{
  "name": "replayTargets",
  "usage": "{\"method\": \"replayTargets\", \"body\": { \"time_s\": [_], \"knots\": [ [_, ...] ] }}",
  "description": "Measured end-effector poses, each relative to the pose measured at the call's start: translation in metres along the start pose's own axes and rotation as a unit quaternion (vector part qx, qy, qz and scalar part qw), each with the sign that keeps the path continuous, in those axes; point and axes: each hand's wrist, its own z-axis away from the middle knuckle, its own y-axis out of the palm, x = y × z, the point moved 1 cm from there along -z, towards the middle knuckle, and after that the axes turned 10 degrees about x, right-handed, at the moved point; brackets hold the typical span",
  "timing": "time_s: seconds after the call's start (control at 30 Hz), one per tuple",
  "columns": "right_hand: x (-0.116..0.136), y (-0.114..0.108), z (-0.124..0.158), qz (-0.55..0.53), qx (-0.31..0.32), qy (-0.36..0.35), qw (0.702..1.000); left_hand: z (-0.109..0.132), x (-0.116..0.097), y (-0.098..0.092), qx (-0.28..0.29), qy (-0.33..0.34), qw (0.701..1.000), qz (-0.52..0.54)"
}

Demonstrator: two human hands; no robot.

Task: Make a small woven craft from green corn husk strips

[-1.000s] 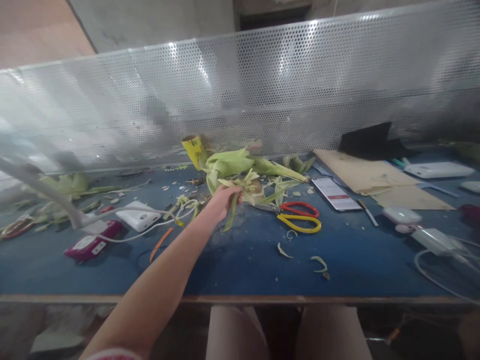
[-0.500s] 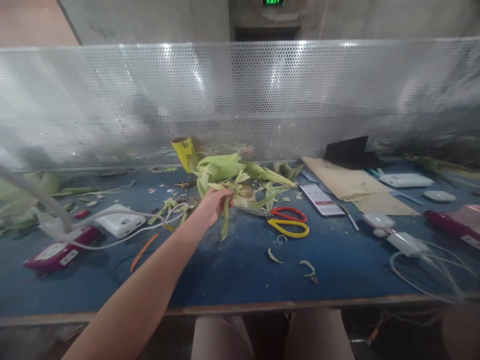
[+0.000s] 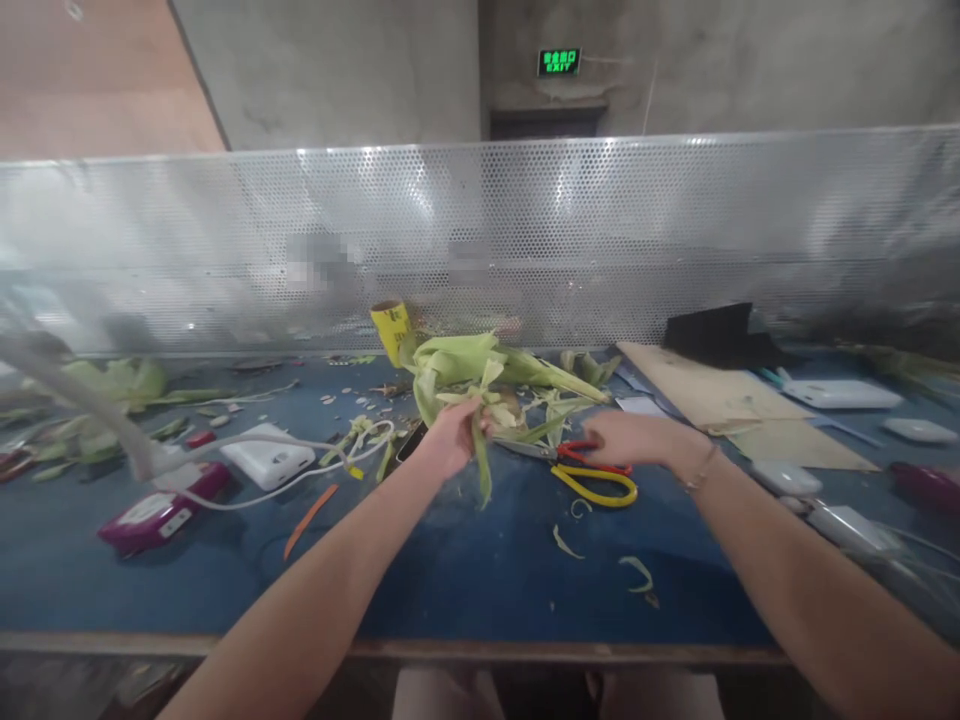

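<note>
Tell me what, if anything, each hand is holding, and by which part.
The left hand holds green leaves near the top of a hanging strip. The right hand is at the red handle of the scissors; whether it grips is unclear.

phone [image 3: 640, 405] mostly hidden by right grip [image 3: 630, 438], left forearm [image 3: 322, 580] cut off below

Left hand [image 3: 456, 432] holding husks [image 3: 482, 462], right [image 3: 619, 438] at scissors [image 3: 564, 471]

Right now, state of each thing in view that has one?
Left hand, closed on green leaves
Scissors, lying on the table, blade opening unclear
Right hand, at the scissors, grip unclear
Exit sign, lit
Yellow tube, tilted, upper end open
Brown paper, lying flat
</note>
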Motion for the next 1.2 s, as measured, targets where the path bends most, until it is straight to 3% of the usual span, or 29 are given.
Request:
{"method": "replayTargets", "body": {
  "time_s": [0.1,0.33,0.57,0.77,1.0,1.2],
  "knots": [
    [0.000,0.022,-0.010,0.033,0.075,0.032,0.996,-0.001,0.001,0.001,-0.005,-0.009,1.000,0.005],
    [0.004,0.035,-0.012,0.060,0.072,0.032,0.995,0.004,0.003,0.005,-0.019,0.026,0.997,-0.069],
    [-0.007,0.037,-0.024,0.055,-0.030,-0.034,0.997,0.002,0.001,0.006,-0.048,0.059,0.992,-0.104],
    [-0.006,0.033,-0.024,-0.039,-0.060,-0.058,0.996,0.002,-0.002,0.004,-0.068,0.076,0.991,-0.083],
    [-0.005,0.048,-0.031,-0.075,-0.132,-0.094,0.984,0.004,-0.010,0.005,-0.024,0.034,0.999,-0.009],
    [0.001,0.051,-0.031,-0.069,-0.148,-0.122,0.979,0.003,-0.002,0.006,-0.006,0.046,0.998,-0.048]
  ]
}}
